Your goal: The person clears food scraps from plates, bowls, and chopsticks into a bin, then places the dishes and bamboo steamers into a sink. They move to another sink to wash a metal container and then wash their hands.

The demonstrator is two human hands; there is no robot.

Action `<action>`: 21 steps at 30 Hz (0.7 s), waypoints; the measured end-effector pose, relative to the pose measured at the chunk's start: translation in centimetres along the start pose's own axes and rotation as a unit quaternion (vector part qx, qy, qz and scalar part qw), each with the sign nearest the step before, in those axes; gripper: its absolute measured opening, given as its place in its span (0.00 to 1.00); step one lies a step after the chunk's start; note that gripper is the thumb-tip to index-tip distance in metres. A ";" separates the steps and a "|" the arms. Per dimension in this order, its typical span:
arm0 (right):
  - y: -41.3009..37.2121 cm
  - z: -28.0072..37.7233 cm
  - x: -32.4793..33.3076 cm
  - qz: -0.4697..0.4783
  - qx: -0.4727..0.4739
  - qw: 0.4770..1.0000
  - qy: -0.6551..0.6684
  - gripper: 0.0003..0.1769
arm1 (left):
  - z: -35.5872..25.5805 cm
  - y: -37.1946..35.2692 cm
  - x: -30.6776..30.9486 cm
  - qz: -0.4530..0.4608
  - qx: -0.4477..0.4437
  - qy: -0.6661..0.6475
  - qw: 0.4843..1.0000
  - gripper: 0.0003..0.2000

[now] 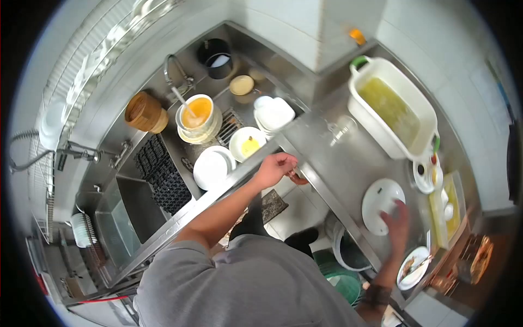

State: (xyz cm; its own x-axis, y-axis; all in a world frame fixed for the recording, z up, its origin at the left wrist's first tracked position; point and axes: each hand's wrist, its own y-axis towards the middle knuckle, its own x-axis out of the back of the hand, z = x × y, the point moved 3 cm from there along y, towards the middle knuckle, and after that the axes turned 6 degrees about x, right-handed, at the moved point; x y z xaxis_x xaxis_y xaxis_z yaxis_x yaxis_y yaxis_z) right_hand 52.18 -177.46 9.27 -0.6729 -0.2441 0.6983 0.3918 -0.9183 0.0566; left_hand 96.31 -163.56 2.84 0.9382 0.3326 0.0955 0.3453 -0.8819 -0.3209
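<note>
My left hand [277,170] is above the gap between the sink edge and the steel counter, its fingers curled together. A small brownish thing [297,177] shows under the fingertips; I cannot make out what it is. My right hand [396,222], blurred by motion, is over the near right edge of a round white plate [381,199] on the counter. Its fingers look apart, with nothing visible in them. Closer to me on that side lies another plate [413,267] with food scraps and cutlery.
A white tub [395,109] of yellowish-green liquid stands at the back right, near a clear glass [342,129]. The sink holds bowls [248,143], stacked white plates [213,168] and a pot of orange liquid [196,113] under running water. Below the counter are a bin [348,250] and a green bucket [340,280].
</note>
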 end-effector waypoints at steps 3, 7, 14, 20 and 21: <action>8.4 12.5 -17.9 0.141 0.042 0.983 0.108 0.38 | 0.7 0.3 7.3 0.065 0.024 -0.202 0.977 0.15; 14.6 33.3 -39.1 0.320 -0.018 0.880 0.350 0.33 | 1.8 1.9 21.3 -0.011 -0.166 -0.099 0.981 0.26; 22.1 51.6 -66.2 0.480 -0.185 0.699 0.498 0.20 | 6.1 5.5 46.3 -0.219 -0.116 -0.284 0.926 0.25; 22.9 55.3 -74.1 0.416 -0.268 0.715 0.494 0.16 | 9.4 9.8 54.8 -0.276 -0.017 -0.225 0.934 0.18; 22.6 55.2 -74.3 0.425 -0.239 0.751 0.446 0.17 | 9.4 10.4 54.9 -0.257 0.015 -0.154 0.954 0.16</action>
State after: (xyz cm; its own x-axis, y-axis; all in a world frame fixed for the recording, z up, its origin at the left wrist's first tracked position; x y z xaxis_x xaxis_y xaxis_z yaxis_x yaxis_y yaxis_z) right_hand 145.66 -162.85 -1.93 -0.5436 -0.7214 -0.4292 0.7907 -0.2684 -0.5503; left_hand 151.16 -151.30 -4.13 0.5921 0.8053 -0.0315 0.7532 -0.5668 -0.3337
